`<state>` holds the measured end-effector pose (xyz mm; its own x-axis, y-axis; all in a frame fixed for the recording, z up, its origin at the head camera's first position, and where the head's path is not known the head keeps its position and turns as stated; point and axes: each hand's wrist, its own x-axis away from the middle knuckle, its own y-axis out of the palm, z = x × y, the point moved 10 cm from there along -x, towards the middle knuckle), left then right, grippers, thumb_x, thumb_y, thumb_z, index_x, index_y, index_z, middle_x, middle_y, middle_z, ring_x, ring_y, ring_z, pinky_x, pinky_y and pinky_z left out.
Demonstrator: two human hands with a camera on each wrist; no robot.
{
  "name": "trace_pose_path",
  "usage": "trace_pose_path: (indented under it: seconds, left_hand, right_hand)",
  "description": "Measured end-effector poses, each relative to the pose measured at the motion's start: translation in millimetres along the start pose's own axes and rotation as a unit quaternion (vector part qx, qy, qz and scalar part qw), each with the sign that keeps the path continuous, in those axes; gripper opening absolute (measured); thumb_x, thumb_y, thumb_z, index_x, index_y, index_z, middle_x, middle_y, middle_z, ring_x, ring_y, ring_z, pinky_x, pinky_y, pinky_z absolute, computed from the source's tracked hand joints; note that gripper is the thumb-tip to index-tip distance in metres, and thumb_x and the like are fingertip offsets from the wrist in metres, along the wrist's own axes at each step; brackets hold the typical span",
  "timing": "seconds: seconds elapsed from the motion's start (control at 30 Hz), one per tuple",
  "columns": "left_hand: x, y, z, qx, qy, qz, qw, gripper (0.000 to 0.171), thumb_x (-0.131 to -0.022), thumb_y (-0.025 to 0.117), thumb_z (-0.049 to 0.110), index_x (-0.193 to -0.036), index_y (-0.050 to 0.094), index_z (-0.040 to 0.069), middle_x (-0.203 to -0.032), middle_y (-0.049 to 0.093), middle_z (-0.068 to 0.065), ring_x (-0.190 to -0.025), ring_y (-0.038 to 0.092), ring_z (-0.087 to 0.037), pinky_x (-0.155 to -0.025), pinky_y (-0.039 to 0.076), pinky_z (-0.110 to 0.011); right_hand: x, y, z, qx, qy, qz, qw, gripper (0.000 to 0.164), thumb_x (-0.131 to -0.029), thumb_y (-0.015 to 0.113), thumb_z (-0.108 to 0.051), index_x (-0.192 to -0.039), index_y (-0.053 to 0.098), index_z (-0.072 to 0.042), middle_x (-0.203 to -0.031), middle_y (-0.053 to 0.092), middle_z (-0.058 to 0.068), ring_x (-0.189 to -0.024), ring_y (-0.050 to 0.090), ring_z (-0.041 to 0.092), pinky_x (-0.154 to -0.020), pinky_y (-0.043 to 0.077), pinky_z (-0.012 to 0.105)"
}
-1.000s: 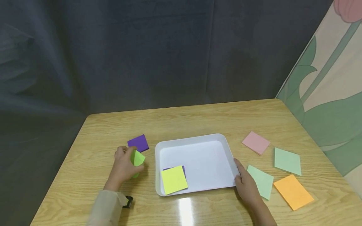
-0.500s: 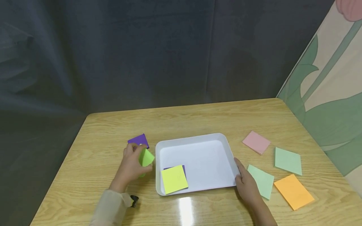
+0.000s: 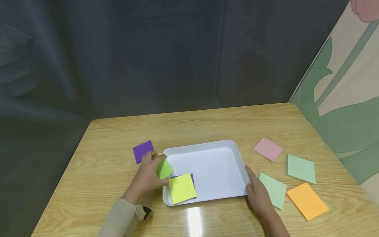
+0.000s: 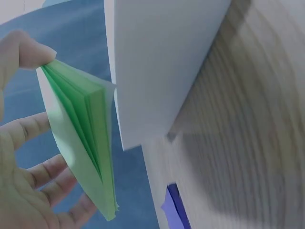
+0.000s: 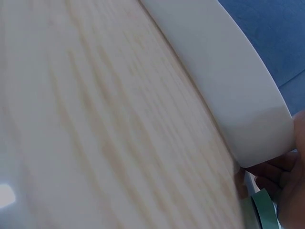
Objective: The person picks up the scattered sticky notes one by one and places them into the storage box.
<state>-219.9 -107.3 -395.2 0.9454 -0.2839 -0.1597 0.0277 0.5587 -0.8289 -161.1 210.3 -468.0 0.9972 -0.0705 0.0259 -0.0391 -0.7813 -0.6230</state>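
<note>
My left hand point(image 3: 146, 177) pinches a light-green pad of sticky notes point(image 3: 164, 168) between thumb and fingers, tilted over the left rim of a white tray point(image 3: 214, 168). The pad's sheets fan apart in the left wrist view, where the green pad point(image 4: 76, 138) is close to the tray's outer wall point(image 4: 157, 62). Inside the tray's near left corner, a yellow sticky note pad point(image 3: 182, 189) lies over a mostly covered purple one point(image 3: 192, 178). At the tray's near right corner, my right hand point(image 3: 259, 195) grips the rim; some of its fingers are hidden.
A purple pad point(image 3: 143, 150) lies left of the tray, just beyond my left hand. To the right are a pink pad point(image 3: 268, 149), two mint-green pads point(image 3: 301, 169) and an orange pad point(image 3: 307, 201). A dark curtain point(image 3: 189, 56) hangs behind the wooden table point(image 3: 201, 123).
My left hand has moved right with the green pad, from the table beside the purple pad to the tray's left rim. My right hand and the tray have stayed in place.
</note>
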Motion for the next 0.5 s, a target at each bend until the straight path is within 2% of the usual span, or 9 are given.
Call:
trace_pose_path:
  seconds: [0.37, 0.5]
  left_hand:
    - [-1.2, 19.8, 23.1, -0.016, 0.066, -0.022, 0.9974, 0.067, -0.05, 0.069, 0.028, -0.115, 0.053, 0.015, -0.116, 0.039, -0.016, -0.1, 0.035, -0.03, -0.075, 0.045, -0.046]
    - [-1.2, 25.1, 33.1, -0.008, 0.091, -0.029, 0.9954, 0.066, -0.051, 0.07, 0.028, -0.114, 0.054, 0.016, -0.115, 0.039, -0.014, -0.1, 0.036, -0.029, -0.076, 0.044, -0.046]
  right_hand:
    - [0, 1, 1, -0.005, 0.004, -0.005, 1.0, 0.054, -0.085, 0.029, 0.002, -0.137, 0.019, -0.006, -0.138, 0.026, 0.029, -0.124, 0.021, 0.04, -0.1, 0.022, 0.058]
    - [-1, 0, 1, -0.005, 0.0, -0.002, 1.0, 0.054, -0.084, 0.029, 0.003, -0.137, 0.019, -0.006, -0.138, 0.026, 0.029, -0.123, 0.022, 0.041, -0.1, 0.022, 0.058]
